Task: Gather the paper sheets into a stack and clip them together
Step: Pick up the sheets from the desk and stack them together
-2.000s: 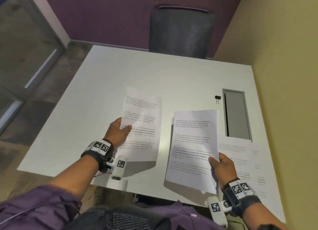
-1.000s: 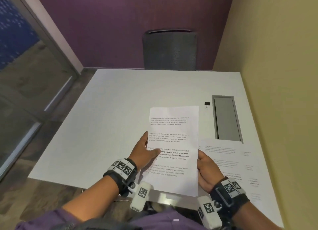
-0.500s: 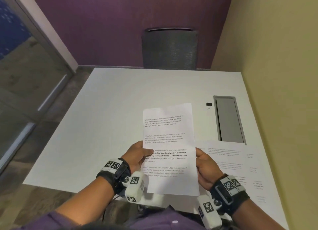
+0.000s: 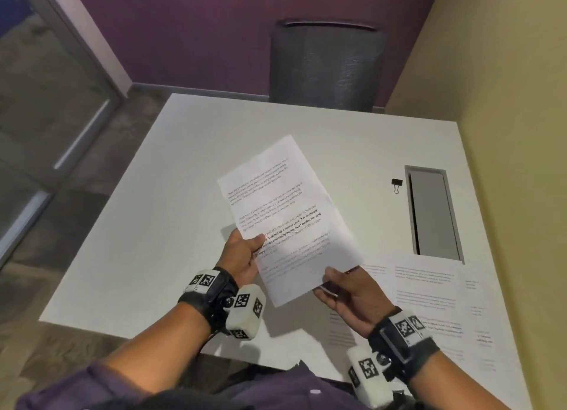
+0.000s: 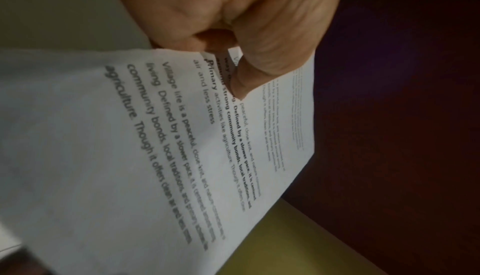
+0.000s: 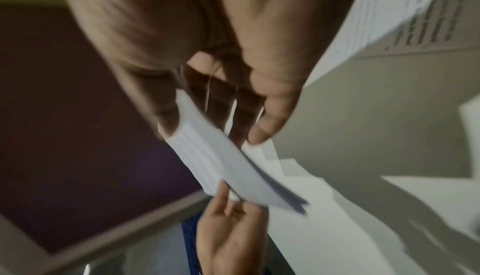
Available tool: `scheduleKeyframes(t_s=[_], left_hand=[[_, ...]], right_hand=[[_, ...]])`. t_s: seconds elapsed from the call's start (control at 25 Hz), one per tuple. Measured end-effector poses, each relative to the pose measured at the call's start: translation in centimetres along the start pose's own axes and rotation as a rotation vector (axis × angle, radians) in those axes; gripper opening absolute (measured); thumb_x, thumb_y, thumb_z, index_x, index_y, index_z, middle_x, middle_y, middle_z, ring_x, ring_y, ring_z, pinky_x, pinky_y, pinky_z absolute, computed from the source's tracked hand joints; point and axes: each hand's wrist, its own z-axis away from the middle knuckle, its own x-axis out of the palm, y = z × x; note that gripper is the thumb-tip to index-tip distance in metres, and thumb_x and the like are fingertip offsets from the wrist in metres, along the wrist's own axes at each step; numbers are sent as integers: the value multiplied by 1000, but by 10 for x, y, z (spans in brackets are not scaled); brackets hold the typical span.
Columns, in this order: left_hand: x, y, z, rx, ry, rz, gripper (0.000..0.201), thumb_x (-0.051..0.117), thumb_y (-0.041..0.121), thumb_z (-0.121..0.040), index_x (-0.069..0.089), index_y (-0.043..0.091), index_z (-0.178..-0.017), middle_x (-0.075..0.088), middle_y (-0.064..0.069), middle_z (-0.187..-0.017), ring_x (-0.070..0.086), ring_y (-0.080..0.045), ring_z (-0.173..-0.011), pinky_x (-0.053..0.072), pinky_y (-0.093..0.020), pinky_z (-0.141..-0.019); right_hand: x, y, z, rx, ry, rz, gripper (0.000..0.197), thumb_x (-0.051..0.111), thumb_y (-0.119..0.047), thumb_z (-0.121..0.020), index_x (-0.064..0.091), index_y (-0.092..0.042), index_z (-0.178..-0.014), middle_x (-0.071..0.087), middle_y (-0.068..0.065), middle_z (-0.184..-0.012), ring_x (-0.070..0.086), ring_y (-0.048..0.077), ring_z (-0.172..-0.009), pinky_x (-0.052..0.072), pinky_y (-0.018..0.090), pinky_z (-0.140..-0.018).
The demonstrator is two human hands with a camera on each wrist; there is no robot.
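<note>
Sheets (image 4: pixel 285 213): printed pages, held in the air above the near half of the table (image 4: pixel 184 170), tilted with the top corner leaning away and to the left. The head view shows one face only; the right wrist view (image 6: pixel 223 162) shows several layered edges fanned at the lower corner, so more than one page is in the hold. The left wrist view (image 5: pixel 182 156) gives legible lines of text, partly in bold.

Left hand (image 4: pixel 242 256): grips the sheets' left edge, thumb on top of the print; the left wrist view (image 5: pixel 233 33) shows the thumb pressed onto the page with fingers curled beneath.

Right hand (image 4: pixel 349 299): pinches the sheets' lower right corner, thumb above; the right wrist view (image 6: pixel 207 64) shows the fingers spread under the paper.

Loose pages (image 4: pixel 426 299): lying flat at the table's near right corner, partly under the right hand; seen clearly in the head view only.

Clip (image 4: pixel 396 184): black binder clip, on the table toward the right edge, just beside a grey recessed panel (image 4: pixel 432 213); head view only.

Chair (image 4: pixel 325 66): at the far edge.
</note>
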Motion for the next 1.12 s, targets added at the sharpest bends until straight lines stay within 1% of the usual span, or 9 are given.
scheduleKeyframes(t_s=[0.12,0.2,0.32,0.44,0.64,0.76,0.88,1.0,1.12], left_hand=[[-5,1,-7,-3,38,43,36,52,-9,-95,53,5,-128,68,-19,-123,68,-34,-105,60,-42,-71],[-11,5,-12,-9,87,45,33,53,-9,-96,53,6,-125,68,-18,-120,68,-33,-102,60,-43,-72],[-38,25,-29,8,136,56,28,53,-9,-96,56,4,-120,64,-24,-128,69,-35,-102,61,-45,-73],[-78,59,-47,115,242,-154,40,62,-8,-91,52,12,-124,57,-24,-135,67,-28,-89,58,-33,-59],[-116,69,-54,134,-50,-949,90,78,-2,-79,32,27,-151,45,6,-140,45,-17,-128,42,-35,-100],[-120,49,-56,128,-91,-907,53,68,-10,-84,59,17,-128,66,-3,-122,59,-25,-124,50,-19,-86],[-118,46,-48,221,73,-837,24,64,-8,-87,70,13,-96,71,-5,-93,66,-27,-93,51,-22,-71],[-117,44,-38,337,118,-779,20,64,-6,-87,70,12,-94,71,-7,-86,65,-20,-79,52,-30,-76],[-115,27,-30,311,90,-804,23,62,-4,-90,69,16,-97,70,-3,-84,62,-18,-75,50,-29,-70]], right_hand=[[20,20,-38,-61,245,91,13,65,1,-91,60,10,-99,75,22,-101,72,36,-98,63,42,-75],[29,20,-54,-118,269,154,15,58,6,-93,66,1,-105,76,15,-97,73,32,-83,62,39,-64],[28,13,-59,-174,316,433,18,60,3,-91,71,-4,-78,68,10,-69,61,29,-60,49,33,-57],[13,4,-51,-195,325,708,49,63,-2,-89,55,-19,-44,46,-4,-42,42,16,-39,38,30,-50],[-18,15,-53,-211,236,925,37,59,-4,-92,64,-25,-62,55,-10,-53,48,10,-49,42,28,-56],[-16,28,-58,-203,194,1054,43,53,1,-94,67,-33,-72,59,-4,-54,51,19,-57,44,34,-62],[-16,34,-59,-292,231,1076,38,51,3,-96,68,-28,-83,63,-2,-66,54,17,-62,47,25,-62],[-19,45,-57,-402,291,1094,30,54,-2,-97,68,-27,-104,68,-11,-84,62,-4,-73,45,6,-68],[-17,64,-58,-311,337,1080,32,56,-4,-96,62,-36,-92,61,-15,-70,56,-2,-57,42,15,-59]])
